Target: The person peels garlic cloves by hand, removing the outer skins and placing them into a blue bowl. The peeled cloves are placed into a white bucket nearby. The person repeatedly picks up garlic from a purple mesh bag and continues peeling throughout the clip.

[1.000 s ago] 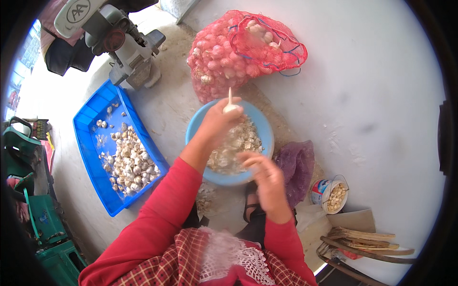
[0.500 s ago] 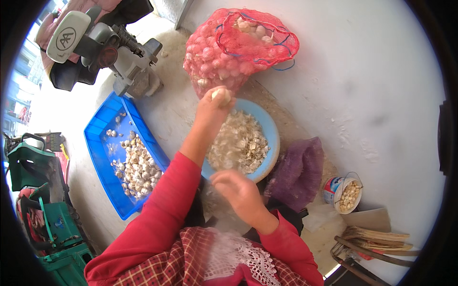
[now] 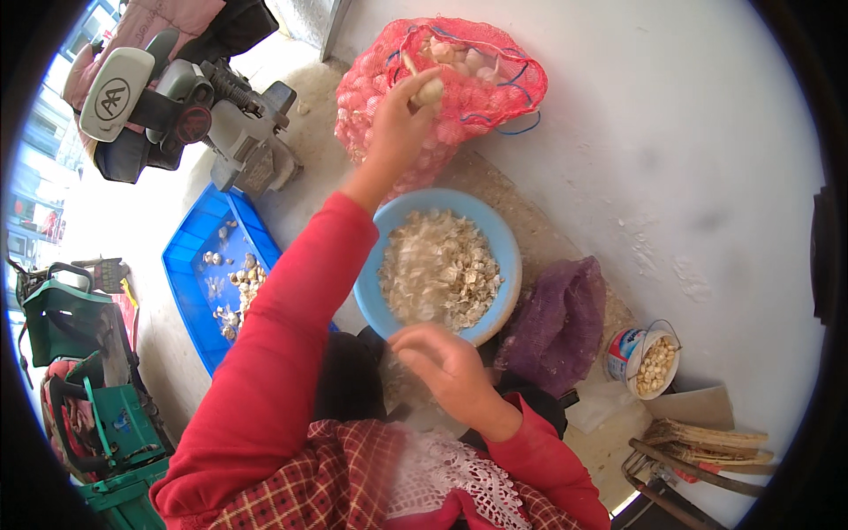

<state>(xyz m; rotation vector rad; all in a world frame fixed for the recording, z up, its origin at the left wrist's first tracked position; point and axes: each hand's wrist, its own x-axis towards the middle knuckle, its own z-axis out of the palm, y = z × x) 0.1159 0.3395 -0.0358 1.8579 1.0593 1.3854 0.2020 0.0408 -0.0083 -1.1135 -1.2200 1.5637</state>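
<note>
A pale garlic bulb (image 3: pixel 429 92) is gripped in the fingers of my left hand (image 3: pixel 399 128), which is stretched out over the red mesh bag (image 3: pixel 362 97). Whole bulbs fill that bag, and more show through its open mouth. Nearer to me is a light blue basin (image 3: pixel 511 256) heaped with loose garlic skins (image 3: pixel 442 269); some of them are blurred. At the basin's near rim hangs my right hand (image 3: pixel 452 375), its fingers curled together; whatever they might hold is hidden.
Left of the basin stands a blue tray (image 3: pixel 190 265) with garlic bulbs, partly behind my left arm. A purple mesh sack (image 3: pixel 556 322) lies right of the basin, near a small bucket (image 3: pixel 625 353) of peeled cloves. Grey machinery (image 3: pixel 247 132) and green equipment (image 3: pixel 124 415) are at left.
My left hand has moved farther out, from above the basin's far rim to the mesh bag's mouth, still holding the bulb. My right hand's fingers have drawn closer together. The view has shifted slightly.
</note>
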